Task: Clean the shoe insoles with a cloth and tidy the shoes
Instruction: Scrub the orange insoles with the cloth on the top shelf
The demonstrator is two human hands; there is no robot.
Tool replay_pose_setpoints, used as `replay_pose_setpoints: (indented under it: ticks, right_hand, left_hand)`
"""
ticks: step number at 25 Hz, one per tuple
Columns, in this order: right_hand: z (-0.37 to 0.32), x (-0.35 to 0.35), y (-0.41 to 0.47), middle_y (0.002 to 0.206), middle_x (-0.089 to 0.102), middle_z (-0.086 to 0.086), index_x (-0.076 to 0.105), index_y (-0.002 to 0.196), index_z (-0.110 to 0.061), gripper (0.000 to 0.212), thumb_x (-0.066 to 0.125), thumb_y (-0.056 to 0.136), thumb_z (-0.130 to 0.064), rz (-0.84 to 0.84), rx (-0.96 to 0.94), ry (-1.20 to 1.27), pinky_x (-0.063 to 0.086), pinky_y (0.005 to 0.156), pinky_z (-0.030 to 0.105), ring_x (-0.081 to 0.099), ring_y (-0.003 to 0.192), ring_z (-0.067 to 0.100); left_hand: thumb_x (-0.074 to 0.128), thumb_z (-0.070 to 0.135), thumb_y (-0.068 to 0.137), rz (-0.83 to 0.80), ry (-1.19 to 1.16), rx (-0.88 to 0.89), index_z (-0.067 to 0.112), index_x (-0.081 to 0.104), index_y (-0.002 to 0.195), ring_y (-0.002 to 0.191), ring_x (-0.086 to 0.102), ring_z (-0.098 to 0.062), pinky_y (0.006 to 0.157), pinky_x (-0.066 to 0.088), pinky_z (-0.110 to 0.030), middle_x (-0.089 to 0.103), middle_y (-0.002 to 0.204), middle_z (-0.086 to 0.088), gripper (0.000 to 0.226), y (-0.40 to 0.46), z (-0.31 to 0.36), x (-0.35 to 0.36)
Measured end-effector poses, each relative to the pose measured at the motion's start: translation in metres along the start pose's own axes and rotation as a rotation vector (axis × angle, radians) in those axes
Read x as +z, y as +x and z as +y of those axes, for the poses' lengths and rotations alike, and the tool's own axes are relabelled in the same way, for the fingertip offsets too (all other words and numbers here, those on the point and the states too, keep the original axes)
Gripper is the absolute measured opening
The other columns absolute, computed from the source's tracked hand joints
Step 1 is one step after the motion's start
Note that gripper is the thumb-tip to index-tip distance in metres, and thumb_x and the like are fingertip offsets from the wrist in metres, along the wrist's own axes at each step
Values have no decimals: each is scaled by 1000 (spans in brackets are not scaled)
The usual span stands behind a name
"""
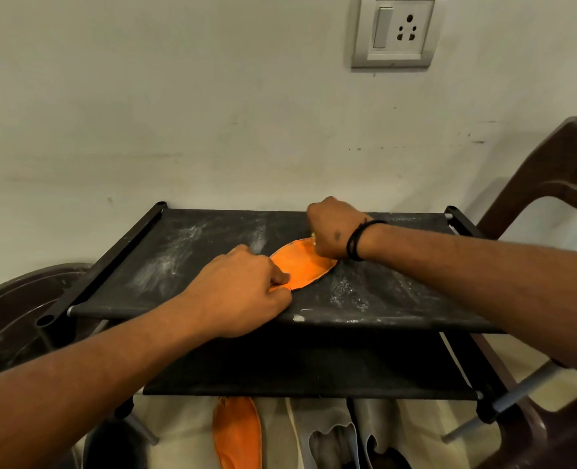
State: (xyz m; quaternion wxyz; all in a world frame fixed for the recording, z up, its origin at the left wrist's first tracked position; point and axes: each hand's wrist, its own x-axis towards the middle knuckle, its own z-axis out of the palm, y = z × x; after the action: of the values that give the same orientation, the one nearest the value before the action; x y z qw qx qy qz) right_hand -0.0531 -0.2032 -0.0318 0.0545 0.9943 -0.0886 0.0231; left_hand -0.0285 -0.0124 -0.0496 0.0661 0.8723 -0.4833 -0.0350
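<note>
Orange insole (302, 264) lies flat on the rack's (192, 252) dusty top shelf, near its middle, and the wiping step looks to be in hand. The left hand (243, 289) pins the insole's near end, thumb and curled fingers pinching its edge. The right hand (334, 231) sits fisted over the far end; a pale scrap shows under it (probably the cloth, though too little shows to be sure), so I cannot tell exactly what those fingers hold.

Next, I judge, comes a stroke along the insole toward the left hand, which calls for steady downward pressure while the near end stays pinned, since the thin piece could slide on the slack fabric shelf.

As for holders: the top shelf bears only the insole and white dust; the lower shelf shows nothing on it. Below the rack lie a second insole (238, 434) and pale shoes (341, 438).
</note>
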Motion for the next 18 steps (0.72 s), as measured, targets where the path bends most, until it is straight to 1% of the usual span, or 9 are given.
replay_pose_setpoints:
  ticks: [3,7,9,10,11,13,14,16,18]
  right_hand:
    - [7,2,1,71,41,2,42,79,-12,17,54,88,-6,-31,70,67,29,46,23,43,64,18]
    - [-8,16,10,57,41,6,38,58,-11,33,56,85,-7,42,71,260,30,47,27,42,59,26]
    - [-26,20,9,56,51,12,50,57,-4,26,57,83,-8,23,-44,325,37,48,34,45,56,29]
    - [-35,19,7,59,57,14,57,60,-2,22,58,81,-9,-4,-114,323,41,51,37,48,56,28]
    - [-39,17,6,60,59,13,59,61,-3,20,59,81,-9,-24,-167,299,43,52,37,50,55,26]
    - [-33,11,8,56,50,8,49,57,-8,27,58,82,-7,-40,-188,199,36,46,30,44,52,20]
    - [-25,8,9,55,42,5,40,55,-12,32,57,82,-6,-30,-158,141,31,45,28,39,51,18]
    - [-3,4,9,57,34,3,31,57,-16,39,56,83,-3,-5,-53,84,24,44,27,35,52,18]
    - [18,2,5,59,35,3,30,58,-16,39,57,83,-3,-19,36,85,24,44,26,36,54,18]
  left_hand:
    - [42,42,100,-19,-6,22,37,54,144,118,45,-13,85,42,-31,65,130,2,46,2,-3,2]
    - [45,41,99,13,-22,29,37,63,134,114,48,-14,83,44,-32,68,104,3,40,2,-1,1]
    - [46,42,95,32,-19,18,32,75,102,98,56,-16,73,47,-33,66,79,3,32,-1,1,2]
    - [46,44,92,44,-28,10,26,73,84,82,58,-15,67,49,-33,59,64,2,33,-1,1,2]
    - [45,46,88,62,-42,4,22,69,76,67,56,-15,63,51,-35,52,55,0,36,-1,0,2]
    - [38,50,82,76,-49,2,27,75,87,56,53,-14,64,54,-36,53,53,-1,43,0,-3,3]
    - [36,51,81,73,-39,1,33,76,103,62,57,-13,67,55,-34,61,60,-1,50,1,-5,4]
    - [36,53,87,55,-17,-6,37,66,130,85,61,-13,73,54,-32,73,85,0,54,0,-5,3]
    - [41,49,95,61,-10,4,36,62,135,99,58,-14,80,55,-35,74,101,0,48,0,-4,4]
